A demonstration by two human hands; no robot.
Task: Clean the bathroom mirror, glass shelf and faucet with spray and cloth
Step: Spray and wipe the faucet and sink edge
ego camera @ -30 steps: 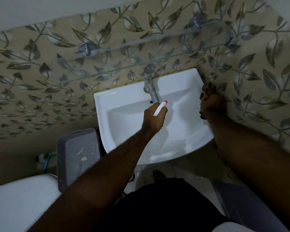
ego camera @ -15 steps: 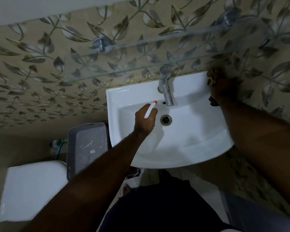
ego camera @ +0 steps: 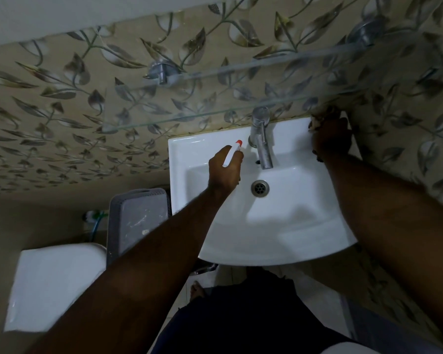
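A: Where is everything, taking the faucet [ego camera: 261,139] as the marker?

B: The left hand [ego camera: 225,172] sits just left of the faucet, over the back ledge of the sink [ego camera: 279,226]. Its fingers are wrapped shut around a white spray bottle [ego camera: 231,156], and the red nozzle tip sits close to the faucet's base. The right hand [ego camera: 330,139] is to the faucet's right, at the sink's back corner against the leaf-patterned wall [ego camera: 62,111]. It appears closed on a dark bunched cloth [ego camera: 324,114], though the dim light makes the grip hard to read. The glass shelf [ego camera: 215,98] runs above and behind the faucet. No mirror is visible.

A: So which step is this?

B: I judge it to be spraying the faucet before wiping it.

A: How should it be done well?

B: Turn the nozzle squarely at the metal, so mist coats the handle and spout rather than the wall. A short burst is enough. Then the cloth should come across from the right and wrap around the spout, working from the handle down to the tip, including the base where grime gathers.

A: What differs from half a second ago?

B: The left hand has shifted up and back towards the faucet's base, out of the basin near the drain [ego camera: 260,188]. The right hand stays in its corner. The view has also tipped, showing more of the sink's front.
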